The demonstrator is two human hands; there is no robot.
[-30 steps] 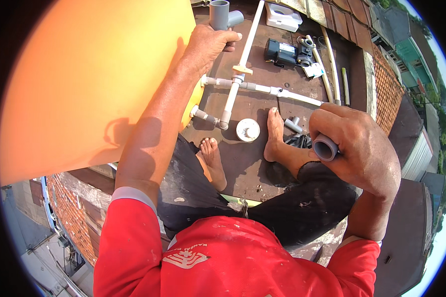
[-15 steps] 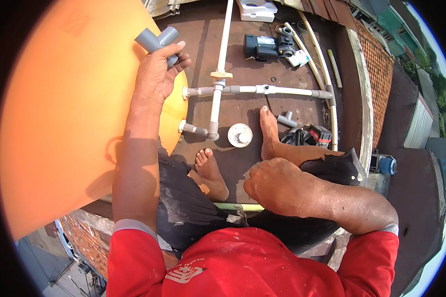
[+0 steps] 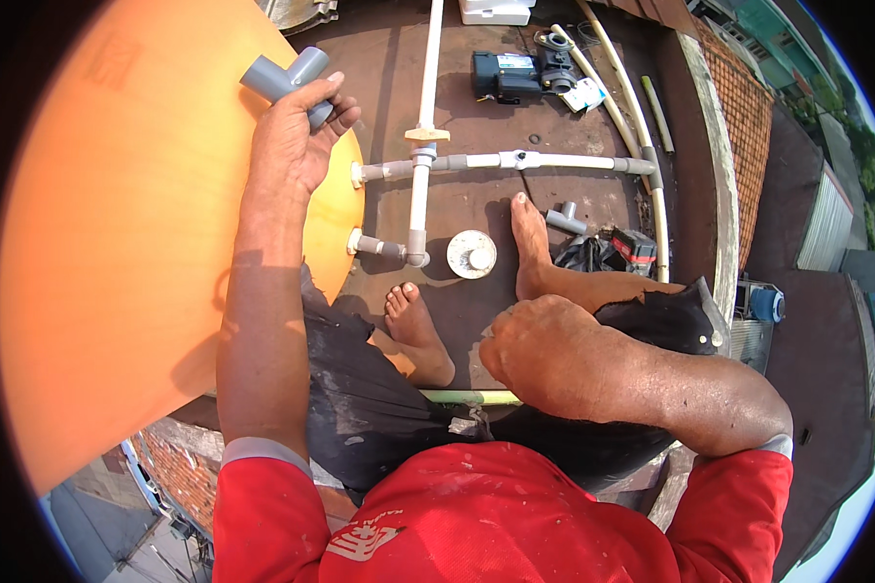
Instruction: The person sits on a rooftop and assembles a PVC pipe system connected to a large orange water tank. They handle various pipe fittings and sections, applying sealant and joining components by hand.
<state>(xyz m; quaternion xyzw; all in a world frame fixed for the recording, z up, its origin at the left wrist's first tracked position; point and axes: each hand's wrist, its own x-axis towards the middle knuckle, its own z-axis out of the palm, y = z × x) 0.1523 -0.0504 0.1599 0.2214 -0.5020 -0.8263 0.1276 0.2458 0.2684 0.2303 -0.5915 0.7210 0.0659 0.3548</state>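
A grey PVC tee fitting point(image 3: 274, 78) is gripped in my left hand point(image 3: 297, 136), raised in front of a big orange tank point(image 3: 136, 214). My thumb presses along the tee while the other fingers curl below it. My right hand point(image 3: 544, 345) is closed above my legs with its back toward me, so whatever its fingers may hold is hidden. Beyond it lies another grey tee point(image 3: 567, 220) on the brown roof. A round can with a white, smeared lid point(image 3: 472, 255) stands near my feet.
White pipes point(image 3: 420, 194) with grey joints and a beige-handled valve point(image 3: 428, 134) run out from the tank. A dark pump point(image 3: 510, 76) sits farther back. Beside my right knee is a red-and-black battery pack point(image 3: 634, 250) by a black plastic bag point(image 3: 583, 255). Loose pipes point(image 3: 632, 92) lie along the right side.
My left hand has shifted slightly left and up in the view with the tee still in it. The whole scene has tilted a little; my right hand stays closed in nearly the same place.
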